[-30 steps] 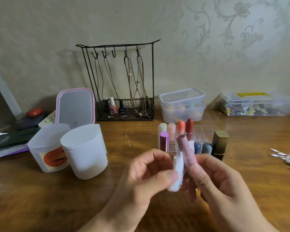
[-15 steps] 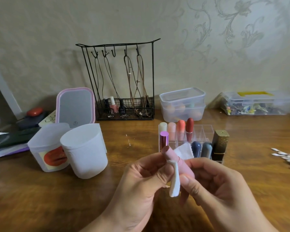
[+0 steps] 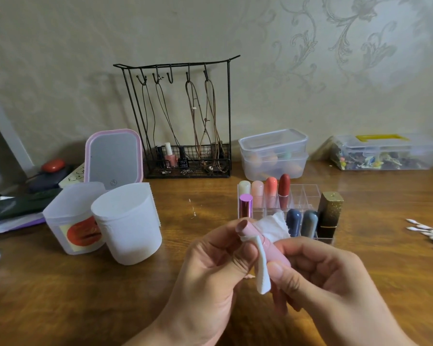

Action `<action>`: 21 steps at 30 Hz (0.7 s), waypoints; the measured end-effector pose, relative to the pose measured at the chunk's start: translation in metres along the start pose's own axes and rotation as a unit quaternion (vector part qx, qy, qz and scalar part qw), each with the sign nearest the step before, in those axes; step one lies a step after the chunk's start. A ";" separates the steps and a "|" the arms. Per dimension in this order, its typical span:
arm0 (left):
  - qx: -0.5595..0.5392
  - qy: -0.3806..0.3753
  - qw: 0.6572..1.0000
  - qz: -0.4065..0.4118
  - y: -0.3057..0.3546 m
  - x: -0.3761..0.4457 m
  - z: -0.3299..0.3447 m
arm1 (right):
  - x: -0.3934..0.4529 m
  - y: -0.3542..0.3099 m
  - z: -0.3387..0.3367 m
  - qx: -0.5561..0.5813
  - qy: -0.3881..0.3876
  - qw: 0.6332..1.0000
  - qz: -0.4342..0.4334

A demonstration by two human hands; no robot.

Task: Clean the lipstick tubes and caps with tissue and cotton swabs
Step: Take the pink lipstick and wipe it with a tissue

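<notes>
My right hand (image 3: 335,283) grips a pink lipstick tube (image 3: 275,250), which tilts up to the left with its open top showing. My left hand (image 3: 210,270) pinches a white tissue pad (image 3: 261,273) against the tube's upper part; the pad wraps round the tube, with one end hanging down and the other sticking out behind. Behind my hands stands a clear organiser (image 3: 308,193) with several lipsticks upright in it, among them a gold-black one (image 3: 330,216) and a purple-capped one (image 3: 245,206). A heap of cotton swabs (image 3: 430,233) lies at the right.
Two white tissue-pad tubs (image 3: 128,221) stand at the left, with a pink mirror (image 3: 113,156) behind. A black wire jewellery rack (image 3: 180,116), stacked clear boxes (image 3: 273,153) and a clear case (image 3: 388,153) line the wall. A wooden table (image 3: 60,295) carries everything.
The tube has tilted from nearly upright to leaning left. The tissue pad now wraps round the tube's top, and one end has appeared behind it.
</notes>
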State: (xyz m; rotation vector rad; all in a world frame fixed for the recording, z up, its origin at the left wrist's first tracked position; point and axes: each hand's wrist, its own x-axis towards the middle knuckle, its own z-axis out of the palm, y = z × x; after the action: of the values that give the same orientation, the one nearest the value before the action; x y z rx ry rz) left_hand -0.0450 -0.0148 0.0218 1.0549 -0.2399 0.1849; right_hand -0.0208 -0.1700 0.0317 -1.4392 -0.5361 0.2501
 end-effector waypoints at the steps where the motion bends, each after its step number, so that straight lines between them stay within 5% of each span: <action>1: 0.003 -0.003 1.000 0.002 0.000 0.000 0.000 | 0.001 0.001 0.000 0.013 -0.006 1.000 0.013; 10: -0.010 -0.038 0.999 -0.004 -0.002 -0.002 0.002 | 0.001 0.007 0.005 0.244 -0.088 0.945 0.199; 17: -0.049 -0.005 0.999 0.014 -0.002 0.001 -0.002 | 0.003 0.004 -0.002 0.074 -0.054 0.990 0.111; 21: -0.062 -0.026 0.998 -0.006 -0.004 -0.001 -0.002 | 0.002 0.006 0.002 0.194 -0.110 0.958 0.182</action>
State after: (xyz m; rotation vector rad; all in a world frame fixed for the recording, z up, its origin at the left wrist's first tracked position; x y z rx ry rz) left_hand -0.0447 -0.0150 0.0176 0.9380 -0.2878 0.1298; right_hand -0.0188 -0.1663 0.0262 -1.1216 -0.3688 0.7751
